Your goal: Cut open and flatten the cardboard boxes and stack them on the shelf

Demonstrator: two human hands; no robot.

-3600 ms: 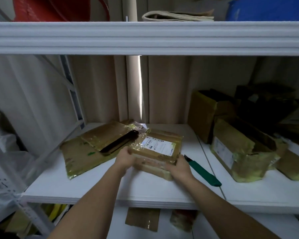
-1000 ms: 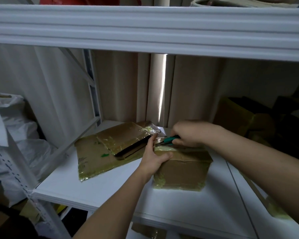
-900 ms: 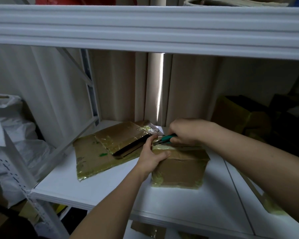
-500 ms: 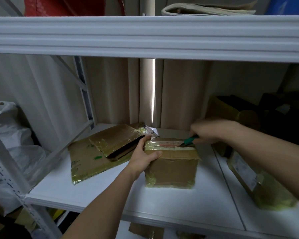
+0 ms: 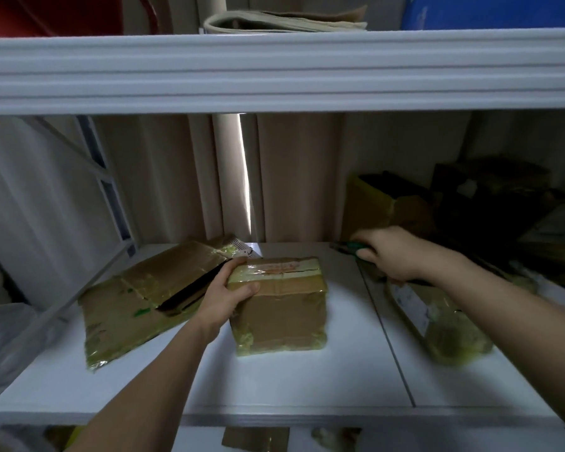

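A taped brown cardboard box (image 5: pixel 284 314) stands upright in the middle of the white shelf (image 5: pixel 307 383). A slit runs along the tape on its top. My left hand (image 5: pixel 224 296) grips the box's top left corner, thumb on the front face. My right hand (image 5: pixel 390 256) holds a green-handled cutter (image 5: pixel 348 245) to the right of the box, clear of it, blade pointing left. Flattened taped boxes (image 5: pixel 150 298) lie stacked at the left of the shelf.
Several more taped boxes (image 5: pixel 434 318) crowd the right side of the shelf, dark toward the back. The upper shelf beam (image 5: pixel 274 70) hangs low overhead. A white plastic bag (image 5: pixel 0 334) sits left of the shelf frame.
My right hand has drawn the cutter rightward across the box top and off past its right edge. My left hand keeps its grip on the box's corner.
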